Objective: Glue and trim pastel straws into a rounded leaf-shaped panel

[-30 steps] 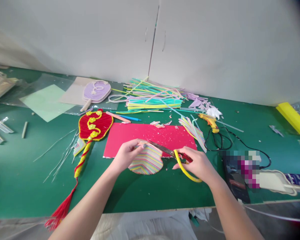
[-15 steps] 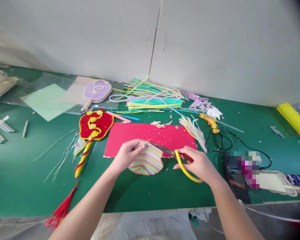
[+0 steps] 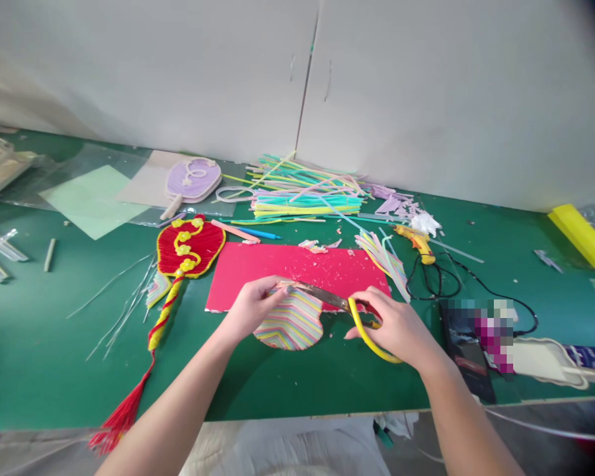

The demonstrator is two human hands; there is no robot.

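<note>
My left hand [image 3: 256, 305] pinches the upper left edge of a rounded fan panel [image 3: 291, 322] covered in pastel stripes. In my right hand [image 3: 389, 324] is a pair of scissors [image 3: 330, 297] with a yellow handle loop. Their blades point left and lie along the panel's top edge, close to my left fingertips. Whether the blades are apart is too small to tell. Beneath the hands lies a red sheet [image 3: 258, 263], sprinkled with small pale scraps.
A red and yellow fan [image 3: 191, 248] with a tassel lies left, a purple fan [image 3: 194, 180] behind it. Pastel strips [image 3: 307, 201] are heaped at the back. To the right are a yellow glue gun [image 3: 419, 244], its black cord [image 3: 439, 291] and a dark phone-like device [image 3: 469, 370].
Very little differs. The scissors and my right hand have shifted slightly at the panel's top edge, and the panel's lower edge sits a touch lower. My left hand keeps its pinch.
</note>
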